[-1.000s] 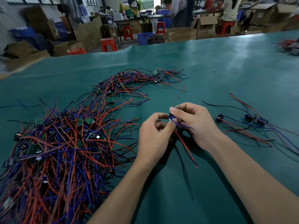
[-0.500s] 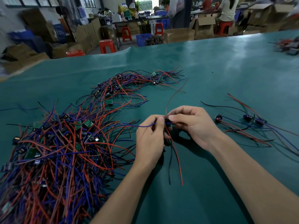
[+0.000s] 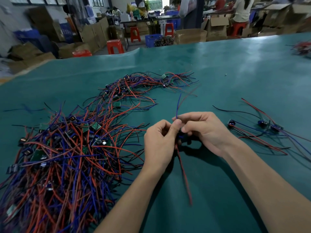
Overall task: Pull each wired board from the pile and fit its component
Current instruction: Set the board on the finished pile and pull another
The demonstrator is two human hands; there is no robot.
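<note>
We judge the wired board (image 3: 180, 137) light but delicate, its thin leads limp and prone to tangle, so we would grip the small dark body, not the wires. It sits just right of the pile (image 3: 67, 148), pinched between our left hand (image 3: 159, 142) and right hand (image 3: 203, 130), both curled round it, red lead trailing toward us.
</note>
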